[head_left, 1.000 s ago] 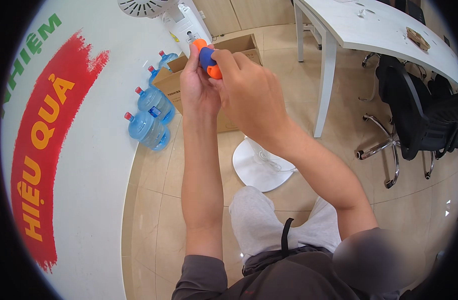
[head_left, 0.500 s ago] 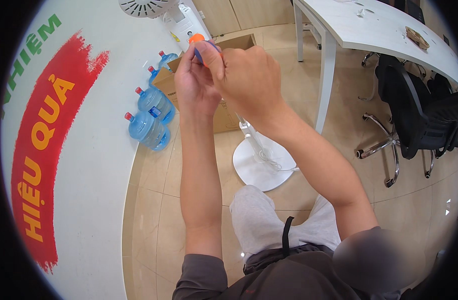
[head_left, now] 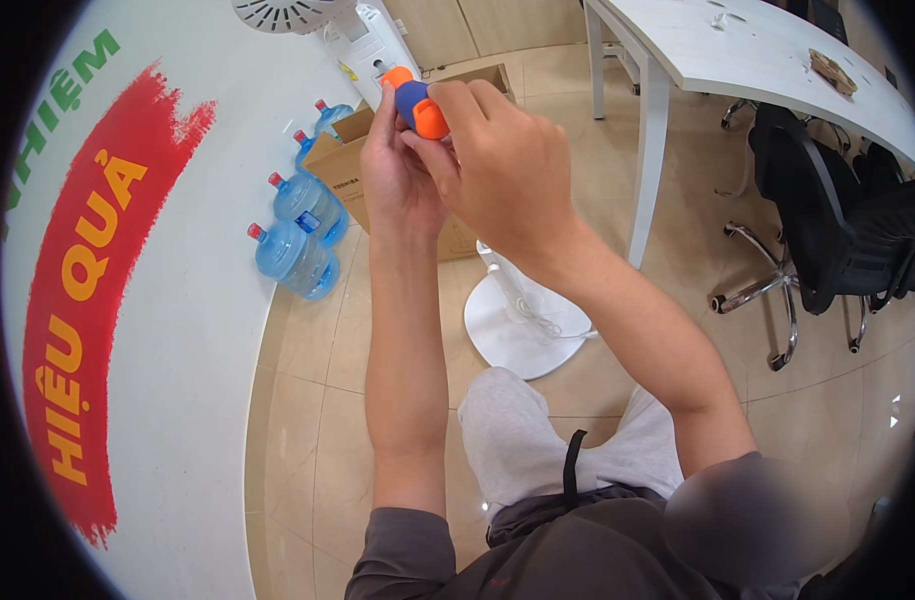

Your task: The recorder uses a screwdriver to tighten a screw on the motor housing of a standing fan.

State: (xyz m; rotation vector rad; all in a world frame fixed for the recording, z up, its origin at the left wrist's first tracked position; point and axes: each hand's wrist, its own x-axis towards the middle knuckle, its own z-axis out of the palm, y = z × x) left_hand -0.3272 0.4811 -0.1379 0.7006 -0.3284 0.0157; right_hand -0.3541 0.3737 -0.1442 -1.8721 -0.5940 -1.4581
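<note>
A screwdriver with a blue and orange handle [head_left: 412, 97] is held up at the top of the view, its short metal shaft against the white body [head_left: 371, 48] of a standing fan. My right hand [head_left: 513, 155] grips the rear of the handle between thumb and fingers. Just beside it, my left hand [head_left: 398, 180] is closed by the front orange collar, the thumb along it; its other fingers are partly hidden. The fan's slotted round head [head_left: 290, 12] is at upper left. Below my hands stands its round white base [head_left: 518, 325], with a coiled cable on it.
An open cardboard box [head_left: 343, 175] stands behind my hands. Several blue water bottles [head_left: 296, 260] line the white wall [head_left: 198, 300] at left. A white table [head_left: 718, 60] and a black wheeled chair [head_left: 808, 220] are at right.
My right hand has shifted its grip: the thumb has come off the top of the handle and moved lower, so more of the blue and orange handle shows.
</note>
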